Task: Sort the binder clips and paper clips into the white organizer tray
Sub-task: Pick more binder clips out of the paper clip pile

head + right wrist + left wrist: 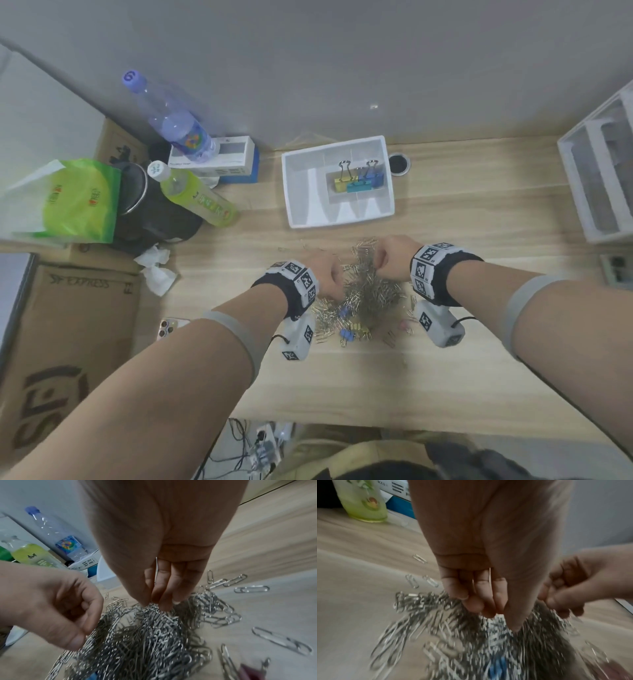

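Observation:
A big tangled heap of silver paper clips (368, 291) lies on the wooden desk between my hands. My left hand (337, 281) grips the heap's left side, fingers curled with clips caught between them (488, 608). My right hand (380, 265) pinches a clump at the heap's top right (159, 601). Blue binder clips (346, 334) and a pink one (406, 325) lie at the heap's near edge. The white organizer tray (287, 185) sits behind the heap. Yellow, teal and blue binder clips (358, 180) stand in its middle right compartment.
Two bottles (191, 195), a white and blue box (222, 161) and a green bag (75, 202) crowd the back left. White drawers (596, 178) stand at the right. Crumpled tissues (156, 270) and a phone (169, 327) lie left. A cable hole (399, 163) sits beside the tray.

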`<state>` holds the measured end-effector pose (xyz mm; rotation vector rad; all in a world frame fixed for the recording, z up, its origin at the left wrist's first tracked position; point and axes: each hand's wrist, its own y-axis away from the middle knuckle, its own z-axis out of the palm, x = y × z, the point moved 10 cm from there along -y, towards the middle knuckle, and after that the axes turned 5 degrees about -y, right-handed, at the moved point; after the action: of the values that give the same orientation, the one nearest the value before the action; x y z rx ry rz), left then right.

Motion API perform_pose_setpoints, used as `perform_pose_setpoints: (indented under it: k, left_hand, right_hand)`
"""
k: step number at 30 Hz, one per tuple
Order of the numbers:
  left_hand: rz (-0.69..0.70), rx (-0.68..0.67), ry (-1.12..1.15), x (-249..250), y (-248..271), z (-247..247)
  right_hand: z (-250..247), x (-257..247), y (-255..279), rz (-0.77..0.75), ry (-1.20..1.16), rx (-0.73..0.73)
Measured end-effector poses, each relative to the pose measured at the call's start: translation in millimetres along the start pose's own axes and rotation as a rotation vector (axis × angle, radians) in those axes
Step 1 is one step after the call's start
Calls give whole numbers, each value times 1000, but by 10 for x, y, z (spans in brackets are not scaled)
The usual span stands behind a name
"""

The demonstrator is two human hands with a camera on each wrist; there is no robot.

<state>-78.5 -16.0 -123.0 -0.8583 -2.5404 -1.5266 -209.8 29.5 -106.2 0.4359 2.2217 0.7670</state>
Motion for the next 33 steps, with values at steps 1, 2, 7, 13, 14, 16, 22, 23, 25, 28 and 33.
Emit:
perform_pose_setpoints:
  k: [1,2,7,13,14,16,22,23,25,28,33]
  left_hand:
    - [6,6,-6,15,38,74]
    - [10,8,-7,16,57,154]
    - [26,91,-64,21,105,358]
    - [59,255,-231,-6,120,354]
    - [58,269,-236,-32,118,366]
    - [50,300,-210,-72,136,365]
    - [46,290,-111,-213,157,419]
    - [39,296,-85,-250,170,414]
    - [33,318,-17,-304,192,396]
    - [31,340,91,-341,236,351]
    - [18,341,289,-399,266,250]
  right_hand:
    - [26,-6,24,3,-2,12]
    - [56,-16,53,3,2,20]
    - [274,-76,212,-39,-36,18]
    - [640,-182,375,-122,-142,-42]
    - [721,-203,384,-130,-131,-57]
    - [876,-246,388,-141,-74,-87]
    - [1185,-466,395,-209,212,-86]
    - [1228,-483,391,-209,245,-93]
    - [1279,-481,378,-195,283,-91]
    - [1267,-475,373,-188,256,-76]
    - [1148,-415,330,-156,144,-71]
